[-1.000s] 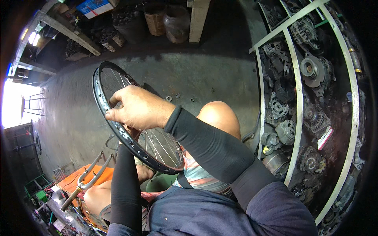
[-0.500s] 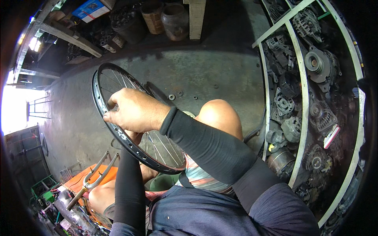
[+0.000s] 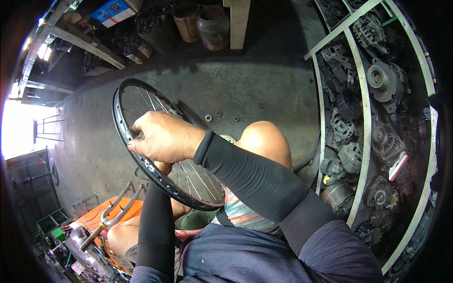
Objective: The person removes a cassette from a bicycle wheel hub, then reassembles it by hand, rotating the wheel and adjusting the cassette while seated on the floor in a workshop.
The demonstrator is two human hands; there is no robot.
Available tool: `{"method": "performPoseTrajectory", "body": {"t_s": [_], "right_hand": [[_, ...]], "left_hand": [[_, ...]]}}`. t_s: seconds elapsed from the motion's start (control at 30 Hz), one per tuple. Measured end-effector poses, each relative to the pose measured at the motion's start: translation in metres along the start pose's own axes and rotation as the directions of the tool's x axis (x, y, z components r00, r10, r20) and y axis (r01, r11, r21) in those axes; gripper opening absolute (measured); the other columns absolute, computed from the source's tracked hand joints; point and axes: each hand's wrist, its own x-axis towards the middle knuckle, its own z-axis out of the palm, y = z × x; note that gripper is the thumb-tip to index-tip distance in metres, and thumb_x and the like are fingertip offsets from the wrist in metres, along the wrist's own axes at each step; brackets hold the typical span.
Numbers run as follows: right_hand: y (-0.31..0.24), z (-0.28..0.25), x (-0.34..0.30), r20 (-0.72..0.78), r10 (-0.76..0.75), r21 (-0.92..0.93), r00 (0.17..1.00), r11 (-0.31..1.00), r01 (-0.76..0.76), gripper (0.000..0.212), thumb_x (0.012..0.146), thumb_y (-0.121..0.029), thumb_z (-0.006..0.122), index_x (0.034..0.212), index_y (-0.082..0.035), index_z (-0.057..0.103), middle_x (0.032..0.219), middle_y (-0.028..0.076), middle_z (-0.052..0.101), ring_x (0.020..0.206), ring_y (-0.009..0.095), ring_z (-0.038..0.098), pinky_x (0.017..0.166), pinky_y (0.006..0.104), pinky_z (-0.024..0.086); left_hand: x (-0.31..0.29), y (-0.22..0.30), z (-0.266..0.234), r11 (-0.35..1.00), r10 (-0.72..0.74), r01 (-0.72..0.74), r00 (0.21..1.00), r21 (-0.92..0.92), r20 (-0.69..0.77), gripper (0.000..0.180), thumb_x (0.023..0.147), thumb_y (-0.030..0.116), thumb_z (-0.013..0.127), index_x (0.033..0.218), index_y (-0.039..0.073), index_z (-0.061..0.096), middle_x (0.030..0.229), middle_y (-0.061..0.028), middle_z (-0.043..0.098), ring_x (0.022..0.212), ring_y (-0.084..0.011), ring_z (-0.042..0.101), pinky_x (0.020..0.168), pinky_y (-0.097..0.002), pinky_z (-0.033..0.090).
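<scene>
A bicycle wheel [image 3: 166, 183] with a black rim and thin spokes is tilted over my lap, without a tire on it. My right hand [image 3: 165, 136] reaches across from the right, thumb and fingers closed on the rim's left side. Of my left hand [image 3: 163, 167], just a small part shows beneath the right one, behind the rim; its fingers are hidden. Black sleeves cover both forearms. On the floor beyond the wheel lie a ring-shaped metal part [image 3: 208, 118] and several smaller round parts.
To the right stands a pale metal rack [image 3: 363, 108] filled with greasy alternators and other machine parts. Dark buckets [image 3: 213, 30] sit under a bench at the back. A bicycle fork [image 3: 111, 218] rests over an orange surface at lower left, beside cluttered tools.
The whole view has shifted slightly, so everything appears a little lower and to the right. My right hand's fingers have drawn in a little at the rim.
</scene>
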Motion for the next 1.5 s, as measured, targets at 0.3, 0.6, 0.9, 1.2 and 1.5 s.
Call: {"method": "performPoseTrajectory", "body": {"t_s": [0.3,0.6,0.9,1.2,1.5], "right_hand": [[0.006,0.003,0.002,-0.114,-0.023,0.021,0.993,0.999,0.025,0.042,0.101,-0.034,0.076,0.109,0.007,0.084,0.102,0.033,0.082,0.100,0.047,0.082,0.095,0.0543,0.064],[0.000,0.000,-0.001,-0.096,0.036,0.065,0.995,0.997,-0.030,0.040,0.101,-0.032,0.076,0.107,0.006,0.085,0.101,0.032,0.081,0.100,0.047,0.082,0.095,0.0534,0.064],[-0.003,-0.011,-0.002,-0.150,0.064,0.067,0.987,0.996,-0.054,0.038,0.102,-0.029,0.074,0.108,0.008,0.082,0.092,0.028,0.081,0.085,0.037,0.082,0.083,0.0488,0.063],[0.014,-0.019,-0.015,-0.166,0.098,0.153,0.981,0.986,-0.073,0.033,0.106,-0.022,0.068,0.123,0.006,0.074,0.087,0.018,0.077,0.075,0.024,0.073,0.074,0.0434,0.059],[-0.016,0.015,-0.030,-0.342,-0.010,0.103,0.939,0.994,0.048,0.063,0.098,-0.024,0.088,0.149,0.002,0.064,0.113,0.017,0.082,0.103,0.027,0.078,0.100,0.0423,0.061]], "left_hand": [[-0.005,-0.001,0.004,1.000,-0.013,0.013,1.000,0.024,-0.022,0.051,0.116,0.040,0.066,0.159,0.013,0.060,0.136,-0.0053,0.074,0.121,-0.0195,0.071,0.100,-0.0417,0.062],[0.001,0.004,0.009,0.998,-0.017,0.019,0.999,0.053,-0.040,0.056,0.115,0.044,0.069,0.161,0.014,0.060,0.136,-0.0047,0.075,0.119,-0.0192,0.073,0.099,-0.0424,0.063],[0.014,0.014,0.018,0.996,-0.007,0.013,0.998,0.087,-0.067,0.060,0.114,0.048,0.072,0.163,0.016,0.060,0.135,-0.0040,0.077,0.118,-0.0189,0.075,0.097,-0.0430,0.064],[0.011,-0.003,0.034,0.981,0.051,-0.032,0.994,0.193,-0.092,0.084,0.110,0.059,0.077,0.177,0.019,0.047,0.154,-0.0021,0.069,0.135,-0.0207,0.066,0.103,-0.0557,0.058],[-0.002,-0.036,0.060,0.960,0.036,-0.046,0.998,-0.275,-0.042,0.048,0.111,0.049,0.080,0.148,0.021,0.071,0.134,0.0049,0.078,0.116,-0.0137,0.070,0.097,-0.0411,0.058]]}}
